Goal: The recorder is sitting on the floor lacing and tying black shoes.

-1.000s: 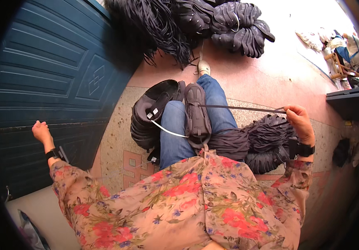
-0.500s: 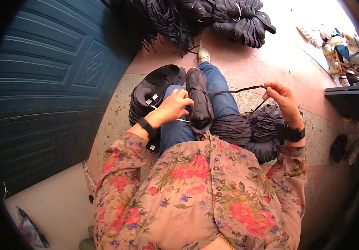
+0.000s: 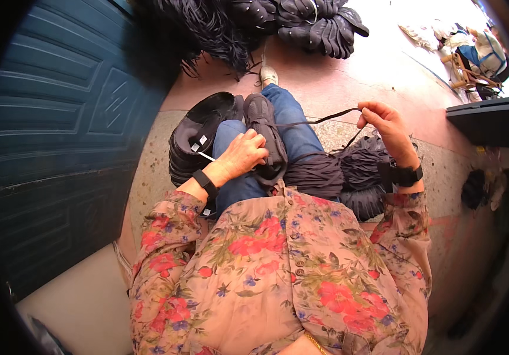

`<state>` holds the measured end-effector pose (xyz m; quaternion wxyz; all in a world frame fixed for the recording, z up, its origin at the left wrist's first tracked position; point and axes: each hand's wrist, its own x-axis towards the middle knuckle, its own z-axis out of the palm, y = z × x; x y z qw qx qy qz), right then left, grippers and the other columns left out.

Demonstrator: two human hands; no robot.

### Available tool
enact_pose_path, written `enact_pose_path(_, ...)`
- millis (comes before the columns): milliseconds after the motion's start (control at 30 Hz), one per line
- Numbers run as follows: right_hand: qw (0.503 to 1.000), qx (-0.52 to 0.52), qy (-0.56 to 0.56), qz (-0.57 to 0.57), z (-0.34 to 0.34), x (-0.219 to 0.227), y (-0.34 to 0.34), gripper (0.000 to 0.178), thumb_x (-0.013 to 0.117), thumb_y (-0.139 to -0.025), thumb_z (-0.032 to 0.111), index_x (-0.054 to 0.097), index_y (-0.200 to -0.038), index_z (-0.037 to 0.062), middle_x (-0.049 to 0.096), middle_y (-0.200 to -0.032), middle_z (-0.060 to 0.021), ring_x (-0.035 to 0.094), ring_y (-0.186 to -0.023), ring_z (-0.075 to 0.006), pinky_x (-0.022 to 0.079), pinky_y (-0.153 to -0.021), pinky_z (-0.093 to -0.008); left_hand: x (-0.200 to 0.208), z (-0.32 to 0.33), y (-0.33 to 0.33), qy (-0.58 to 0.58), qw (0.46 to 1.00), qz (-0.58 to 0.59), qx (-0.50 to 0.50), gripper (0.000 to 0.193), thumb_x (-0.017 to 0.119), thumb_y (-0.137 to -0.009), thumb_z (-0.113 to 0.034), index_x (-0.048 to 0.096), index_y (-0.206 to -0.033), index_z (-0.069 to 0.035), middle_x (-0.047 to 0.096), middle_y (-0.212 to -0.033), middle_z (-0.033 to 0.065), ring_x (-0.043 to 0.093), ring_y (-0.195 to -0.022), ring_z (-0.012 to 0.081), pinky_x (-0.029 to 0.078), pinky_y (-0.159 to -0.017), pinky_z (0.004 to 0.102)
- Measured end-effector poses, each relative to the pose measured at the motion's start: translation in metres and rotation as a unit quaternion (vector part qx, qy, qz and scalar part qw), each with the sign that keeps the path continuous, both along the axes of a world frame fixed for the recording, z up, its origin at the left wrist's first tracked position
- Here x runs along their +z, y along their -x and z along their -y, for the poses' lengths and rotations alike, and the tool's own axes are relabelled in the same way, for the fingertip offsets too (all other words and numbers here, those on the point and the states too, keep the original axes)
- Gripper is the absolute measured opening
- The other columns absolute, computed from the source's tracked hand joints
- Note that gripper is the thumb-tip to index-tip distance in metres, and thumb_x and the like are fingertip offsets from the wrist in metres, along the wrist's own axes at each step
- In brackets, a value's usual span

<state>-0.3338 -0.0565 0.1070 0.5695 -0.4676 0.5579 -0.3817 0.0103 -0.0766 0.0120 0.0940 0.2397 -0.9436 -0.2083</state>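
Observation:
A dark grey shoe (image 3: 259,109) lies lengthwise over my legs, its toe away from me. My left hand (image 3: 244,154) rests at the shoe's left side with its fingers curled in against the lacing area; what they pinch is hidden. A thin white stick-like piece (image 3: 205,156) sticks out beside that hand, its other end covered. Out to the right, my right hand (image 3: 384,127) is raised and pinches a dark shoelace (image 3: 325,119) between thumb and fingertips. The lace runs from the shoe to these fingers, and its loose end hangs down toward a bundle of dark laces (image 3: 313,176).
Stacked black shoes (image 3: 198,133) stand left of my knee, beside a blue panelled door (image 3: 59,112). More dark shoe parts (image 3: 319,26) and hanging laces lie beyond my foot. A dark bench edge (image 3: 485,115) juts in at the right. Bags (image 3: 473,53) lie at the far right.
The whole view has shifted a little. My left hand's fingers, apart before, have drawn together at the shoe. My right hand still holds the lace out to the right.

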Motion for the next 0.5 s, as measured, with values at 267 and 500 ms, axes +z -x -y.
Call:
enact_pose_path(267, 1.000, -0.022, 0.001, -0.021, -0.006, -0.004, 0.015, 0.023, 0.056, -0.084, 0.015, 0.057, -0.101, -0.0008, 0.053, -0.068, 0.0026, 0.049, -0.062, -0.0052, 0.039, -0.061, -0.0176, 0.024, 0.014, -0.044, -0.412, 0.807, -0.312, 0.287, 0.007, 0.043, -0.089, -0.009, 0.048, -0.087, -0.004, 0.050, -0.068, 0.0027, 0.054, -0.060, 0.0119, 0.048, -0.060, 0.0260)
enact_pose_path(500, 0.989, -0.044, -0.084, -0.110, -0.037, -0.014, 0.061, 0.024, 0.058, -0.082, 0.013, 0.056, -0.102, -0.0006, 0.054, -0.067, 0.0021, 0.048, -0.055, -0.0046, 0.039, -0.052, -0.0166, 0.116, 0.060, -0.206, -0.280, 0.736, -0.483, 0.383, 0.009, 0.043, -0.080, 0.005, 0.044, -0.081, -0.004, 0.035, -0.063, -0.0015, 0.037, -0.053, 0.0084, 0.046, -0.070, 0.0318)
